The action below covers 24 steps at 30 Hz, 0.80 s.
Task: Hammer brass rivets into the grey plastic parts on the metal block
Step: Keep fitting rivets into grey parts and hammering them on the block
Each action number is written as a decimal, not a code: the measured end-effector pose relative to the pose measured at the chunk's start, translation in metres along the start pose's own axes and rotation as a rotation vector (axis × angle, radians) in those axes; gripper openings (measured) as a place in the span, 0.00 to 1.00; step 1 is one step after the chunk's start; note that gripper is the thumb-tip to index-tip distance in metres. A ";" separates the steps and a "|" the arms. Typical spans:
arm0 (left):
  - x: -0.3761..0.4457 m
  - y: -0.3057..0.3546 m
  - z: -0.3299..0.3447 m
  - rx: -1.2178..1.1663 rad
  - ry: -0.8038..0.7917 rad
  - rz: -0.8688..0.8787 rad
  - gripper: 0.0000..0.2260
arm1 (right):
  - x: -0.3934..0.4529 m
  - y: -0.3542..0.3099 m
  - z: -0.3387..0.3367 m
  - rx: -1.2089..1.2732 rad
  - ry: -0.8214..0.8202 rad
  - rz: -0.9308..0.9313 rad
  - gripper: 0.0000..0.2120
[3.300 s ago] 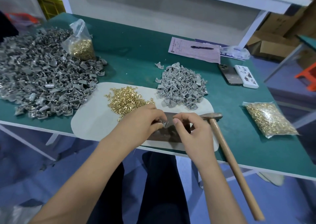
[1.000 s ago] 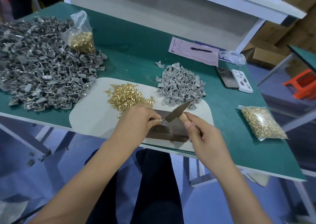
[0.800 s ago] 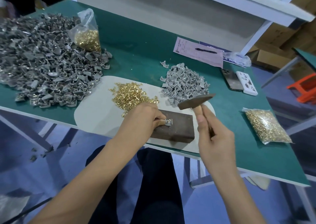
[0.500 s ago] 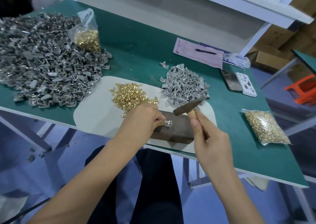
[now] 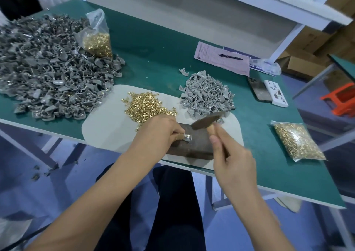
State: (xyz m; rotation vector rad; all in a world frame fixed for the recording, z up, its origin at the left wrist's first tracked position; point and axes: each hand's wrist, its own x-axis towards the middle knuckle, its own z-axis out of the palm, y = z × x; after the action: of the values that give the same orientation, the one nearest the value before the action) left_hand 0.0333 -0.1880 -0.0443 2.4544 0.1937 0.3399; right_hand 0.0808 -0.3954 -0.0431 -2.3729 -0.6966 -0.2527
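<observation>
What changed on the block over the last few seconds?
The right hand took up the hammer, which lay on the table beside the block; it now holds the handle with the head raised just above the grey part. The left hand kept its grip on that part on the block. Piles and bags are unmoved.

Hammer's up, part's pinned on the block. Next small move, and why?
Probably bring the hammer straight down on the part: the left hand pins it on the block, and the right hand holds the head just above it.
</observation>
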 end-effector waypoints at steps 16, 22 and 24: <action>-0.002 -0.003 0.004 -0.037 0.033 0.046 0.06 | 0.009 0.040 -0.015 -0.306 0.130 0.276 0.19; -0.006 -0.010 0.010 -0.069 0.074 0.093 0.03 | 0.010 0.062 -0.008 -0.501 -0.099 0.422 0.30; -0.009 -0.011 0.012 -0.083 0.081 0.082 0.03 | 0.012 0.059 -0.005 -0.481 -0.041 0.378 0.24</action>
State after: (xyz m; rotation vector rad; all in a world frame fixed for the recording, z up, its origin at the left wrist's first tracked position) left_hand 0.0276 -0.1881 -0.0617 2.3732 0.1107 0.4741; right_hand 0.1226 -0.4322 -0.0670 -2.9143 -0.2027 -0.2247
